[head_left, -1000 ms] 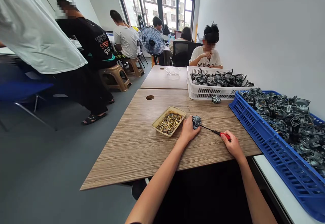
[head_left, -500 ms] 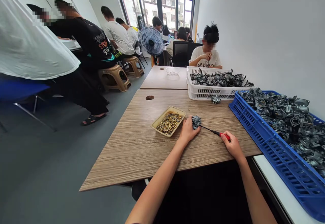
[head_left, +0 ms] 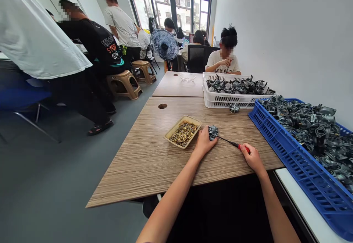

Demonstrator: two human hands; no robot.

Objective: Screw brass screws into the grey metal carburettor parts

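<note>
My left hand (head_left: 204, 142) is closed around a small grey metal carburetor (head_left: 213, 132) and steadies it at the table top. In my right hand (head_left: 252, 156) is a screwdriver (head_left: 233, 143) with a red and black handle and a dark shaft. Its shaft points left, and the tip meets the carburetor's right side; the exact contact spot is too small to make out. Just left of my left hand stands a cream plastic tray (head_left: 168, 137) filled with small brass-coloured and dark parts (head_left: 183, 133).
A blue crate (head_left: 303, 184) heaped with carburetors is at my right. Behind it stands a white basket (head_left: 231, 101) of similar parts, with one loose carburetor (head_left: 234, 108) in front. A co-worker (head_left: 224, 57) sits across the table (head_left: 132, 162). A fan (head_left: 164, 45) stands farther back.
My hands, the carburetor and the screwdriver keep almost the same place. In the background at left, a person in white has risen from a stool, and the nearest standing person has shifted slightly.
</note>
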